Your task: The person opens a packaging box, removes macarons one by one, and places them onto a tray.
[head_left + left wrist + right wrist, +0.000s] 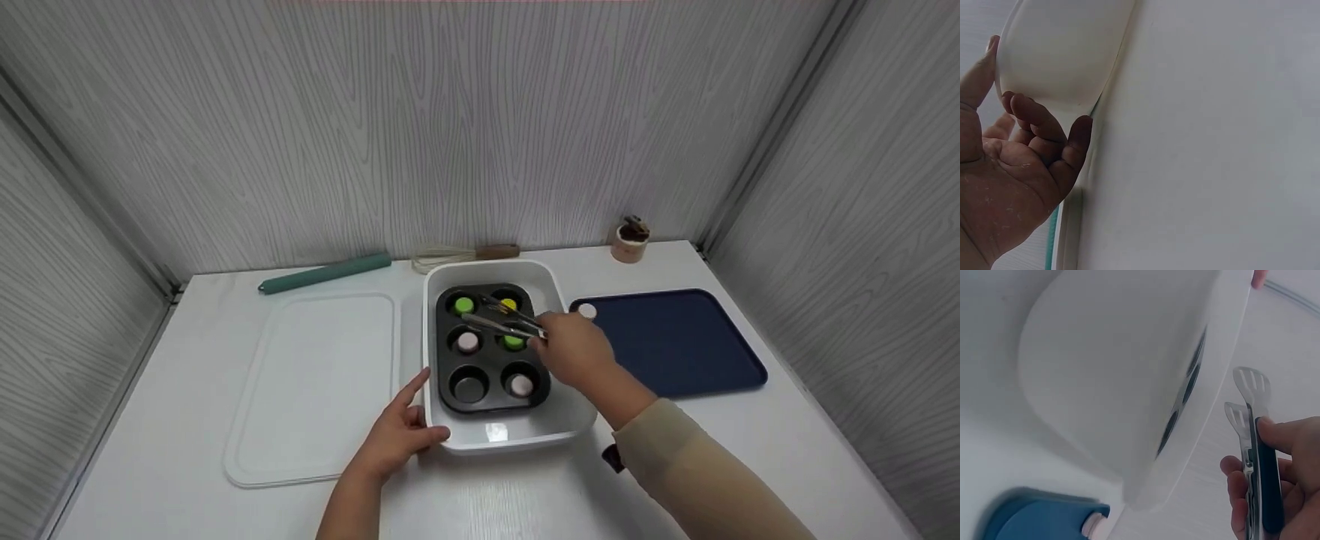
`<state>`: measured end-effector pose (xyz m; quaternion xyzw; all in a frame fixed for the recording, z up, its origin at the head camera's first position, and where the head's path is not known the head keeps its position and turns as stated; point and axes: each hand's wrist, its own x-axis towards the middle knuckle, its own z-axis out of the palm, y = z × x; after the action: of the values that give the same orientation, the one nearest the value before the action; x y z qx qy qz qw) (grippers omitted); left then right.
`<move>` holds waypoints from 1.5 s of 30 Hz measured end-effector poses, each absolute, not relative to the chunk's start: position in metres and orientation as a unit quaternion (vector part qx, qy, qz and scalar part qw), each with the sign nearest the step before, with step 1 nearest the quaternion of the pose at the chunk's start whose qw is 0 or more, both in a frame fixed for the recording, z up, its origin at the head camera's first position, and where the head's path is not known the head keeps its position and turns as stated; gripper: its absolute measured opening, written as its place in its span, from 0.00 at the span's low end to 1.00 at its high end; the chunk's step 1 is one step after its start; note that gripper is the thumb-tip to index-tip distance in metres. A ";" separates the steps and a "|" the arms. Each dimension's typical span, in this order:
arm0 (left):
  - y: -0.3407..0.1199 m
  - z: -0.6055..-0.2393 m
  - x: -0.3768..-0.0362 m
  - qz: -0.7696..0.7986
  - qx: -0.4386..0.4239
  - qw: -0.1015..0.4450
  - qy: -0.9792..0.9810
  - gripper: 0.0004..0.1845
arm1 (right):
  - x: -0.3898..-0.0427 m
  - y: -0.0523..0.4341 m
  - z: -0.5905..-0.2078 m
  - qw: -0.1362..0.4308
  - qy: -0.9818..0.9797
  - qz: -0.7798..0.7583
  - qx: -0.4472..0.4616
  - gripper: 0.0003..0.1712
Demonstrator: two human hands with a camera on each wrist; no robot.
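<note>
My left hand [401,431] grips the near left corner of a white plastic bin [510,441], thumb at the front rim and forefinger along the side. In the left wrist view its other fingers curl against the outer wall. My right hand [577,349] holds metal tongs [499,325] over a dark muffin tin [491,409] inside the bin. Their slotted tips [1253,385] stand apart with nothing between them. Small round pieces sit in the cups: green [464,305], yellow [508,304] and pale pink [467,342] among them. The near left cup shows its bare bottom.
To the right lies a dark blue tray [675,345] with a pale round piece [587,310] at its corner. A white tray [322,382] is on the left. Along the back are a green rod [326,274], a whisk [457,256] and a small pot [629,244].
</note>
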<state>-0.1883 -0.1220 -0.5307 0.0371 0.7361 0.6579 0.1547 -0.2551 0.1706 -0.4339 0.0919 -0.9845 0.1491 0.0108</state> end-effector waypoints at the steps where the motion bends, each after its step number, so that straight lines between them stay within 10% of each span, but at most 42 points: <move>1: -0.122 -0.530 -0.188 0.657 0.036 0.155 0.737 0.58 | -0.255 0.167 -0.435 0.007 -0.985 0.147 0.092 0.12; 45: -0.124 -0.531 -0.189 0.662 0.058 0.159 0.731 0.58 | -0.262 0.104 -0.443 -0.046 -0.992 -0.055 0.104 0.18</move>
<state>-0.1889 -0.1239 -0.5314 0.0578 0.7306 0.6615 0.1589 -0.2621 0.1043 -0.4429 0.1037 -0.9920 -0.0548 -0.0462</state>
